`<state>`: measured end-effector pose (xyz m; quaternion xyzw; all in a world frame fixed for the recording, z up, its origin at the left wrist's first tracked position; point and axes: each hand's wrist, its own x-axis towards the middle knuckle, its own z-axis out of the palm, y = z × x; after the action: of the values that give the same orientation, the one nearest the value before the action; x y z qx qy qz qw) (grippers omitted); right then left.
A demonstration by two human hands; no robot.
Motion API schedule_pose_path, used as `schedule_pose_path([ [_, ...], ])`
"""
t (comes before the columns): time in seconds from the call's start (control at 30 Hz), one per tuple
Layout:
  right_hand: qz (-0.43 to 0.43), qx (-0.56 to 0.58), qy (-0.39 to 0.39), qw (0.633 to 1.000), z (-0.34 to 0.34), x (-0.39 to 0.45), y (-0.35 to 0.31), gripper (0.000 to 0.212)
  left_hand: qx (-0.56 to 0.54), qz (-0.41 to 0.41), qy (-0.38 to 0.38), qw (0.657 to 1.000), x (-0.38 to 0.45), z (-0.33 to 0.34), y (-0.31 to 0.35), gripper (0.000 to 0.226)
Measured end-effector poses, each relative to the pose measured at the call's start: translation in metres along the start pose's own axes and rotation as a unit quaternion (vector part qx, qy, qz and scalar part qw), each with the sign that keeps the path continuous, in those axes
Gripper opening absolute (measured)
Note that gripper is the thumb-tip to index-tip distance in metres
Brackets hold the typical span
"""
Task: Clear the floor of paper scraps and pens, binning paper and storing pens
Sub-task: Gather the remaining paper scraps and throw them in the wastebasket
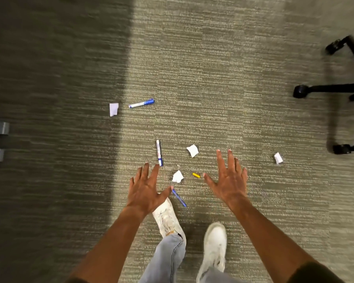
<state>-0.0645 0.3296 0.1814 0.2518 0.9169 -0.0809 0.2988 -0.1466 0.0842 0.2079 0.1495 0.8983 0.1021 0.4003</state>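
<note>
Grey-brown ribbed carpet (213, 68) carries all the litter, and I see both hands empty above it — my left hand (147, 190) and right hand (229, 180) spread flat, fingers apart, holding nothing. I judge they hang there to choose a first pick. Between them lie a crumpled white paper scrap (177, 176), a thin yellow-tipped pen (189, 172) and a slim blue pen (179, 198). A white-and-blue marker (159, 152) sits just past the left fingertips; another marker (141, 103) and three more white scraps (113, 109) (192, 150) (278, 158) lie farther out. No bin shows.
</note>
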Motion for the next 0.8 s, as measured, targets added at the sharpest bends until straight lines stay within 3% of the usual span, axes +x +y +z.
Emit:
schedule_pose_path([
  [0.27, -0.014, 0.014, -0.003, 1.0, 0.014, 0.076, -0.008, 0.092, -0.039, -0.02, -0.033, 0.998, 0.063, 0.051, 0.02, 0.09],
  [0.6, -0.089, 0.043, -0.042, 0.994, 0.132, 0.192, -0.021, 0.092, -0.059, -0.063, -0.06, 0.995, 0.173, 0.189, 0.004, 0.083],
  [0.8, -0.118, 0.032, -0.063, 0.99, 0.196, 0.231, -0.024, 0.091, 0.001, -0.067, -0.035, 0.997, 0.207, 0.235, -0.001, 0.078],
])
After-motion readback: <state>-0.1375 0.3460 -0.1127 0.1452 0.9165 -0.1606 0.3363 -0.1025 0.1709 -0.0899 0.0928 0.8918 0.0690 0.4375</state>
